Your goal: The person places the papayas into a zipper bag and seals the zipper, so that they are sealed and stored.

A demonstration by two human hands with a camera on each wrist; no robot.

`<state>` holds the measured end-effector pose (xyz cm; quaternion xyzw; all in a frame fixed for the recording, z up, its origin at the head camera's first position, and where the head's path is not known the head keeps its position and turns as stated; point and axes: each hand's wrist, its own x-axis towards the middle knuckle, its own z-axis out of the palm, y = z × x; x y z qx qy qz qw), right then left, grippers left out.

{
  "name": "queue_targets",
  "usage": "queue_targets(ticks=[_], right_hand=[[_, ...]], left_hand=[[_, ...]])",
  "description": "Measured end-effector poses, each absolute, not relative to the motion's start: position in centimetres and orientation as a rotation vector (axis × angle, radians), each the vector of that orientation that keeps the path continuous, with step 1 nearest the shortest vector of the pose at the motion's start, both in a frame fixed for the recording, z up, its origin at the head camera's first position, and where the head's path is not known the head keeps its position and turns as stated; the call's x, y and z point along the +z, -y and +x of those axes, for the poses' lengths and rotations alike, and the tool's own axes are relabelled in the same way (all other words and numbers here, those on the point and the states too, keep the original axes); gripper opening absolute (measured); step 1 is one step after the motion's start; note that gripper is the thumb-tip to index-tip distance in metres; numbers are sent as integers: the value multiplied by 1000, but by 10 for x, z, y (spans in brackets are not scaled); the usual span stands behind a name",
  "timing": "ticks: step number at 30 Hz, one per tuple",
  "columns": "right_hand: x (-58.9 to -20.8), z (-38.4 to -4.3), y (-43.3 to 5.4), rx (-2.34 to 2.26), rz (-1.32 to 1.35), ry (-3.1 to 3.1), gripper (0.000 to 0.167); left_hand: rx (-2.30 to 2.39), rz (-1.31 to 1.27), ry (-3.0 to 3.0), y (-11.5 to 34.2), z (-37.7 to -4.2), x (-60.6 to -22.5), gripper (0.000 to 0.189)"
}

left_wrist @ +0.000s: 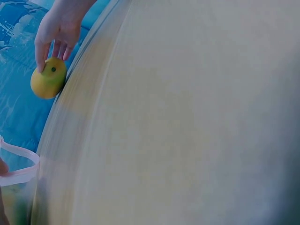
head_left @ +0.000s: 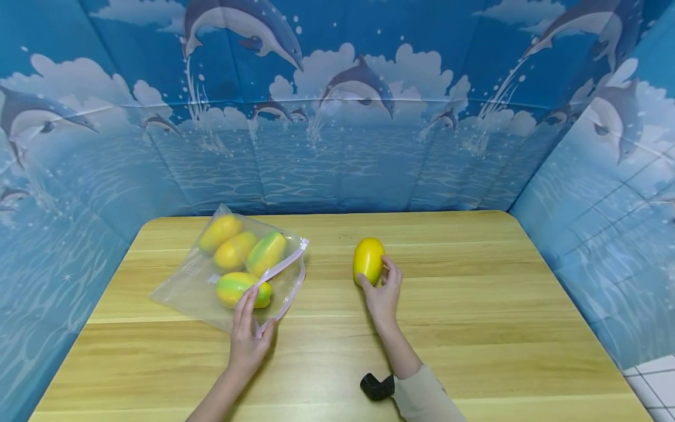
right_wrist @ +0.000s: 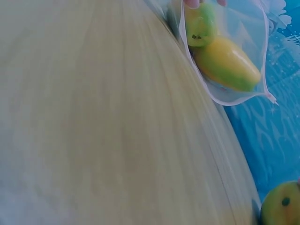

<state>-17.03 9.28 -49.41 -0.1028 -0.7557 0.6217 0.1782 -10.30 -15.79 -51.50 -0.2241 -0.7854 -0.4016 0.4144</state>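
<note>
A clear zip bag (head_left: 184,287) with a pale pink closure lies at the left of the table, its mouth turned right and held apart. Several yellow-green mangoes (head_left: 266,253) are inside it. My left hand (head_left: 248,340) grips the rim of the bag at its mouth, fingers over the upper edge and thumb by the lower one. To the right, my right hand (head_left: 384,293) holds a yellow mango (head_left: 368,257) between thumb and fingers, apart from the bag. The same mango (left_wrist: 49,83) shows its dark stem spot in the left wrist view.
The wooden table (head_left: 474,305) has its far edge against a blue dolphin-print curtain (head_left: 337,158), which also runs along both sides. A black curved object (head_left: 377,387) is by the right sleeve (head_left: 427,395).
</note>
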Motion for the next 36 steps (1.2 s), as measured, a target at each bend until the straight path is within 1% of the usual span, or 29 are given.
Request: queue_targets(ticks=[11,15,23,30,36], right_hand=[[-497,-169,-102,1876,-294,2156,54],[-497,-169,-104,1895,-272,2170,56],[-497,-171,-108,1931,-277,2194,64],[-496,-171,-109,1941,-296,2215,67],[-497,-172,-109,1963,-298,2200,66]], left_hand=[[-1010,-568,1960,158,-105,-516,64],[-1004,-566,1955,158,-105,-516,62],[-1024,-579,1952,158,-105,-516,67],[-1009,-576,1941,159,-106,-518,60],[-1005,-578,1944,159,-107,-518,60]])
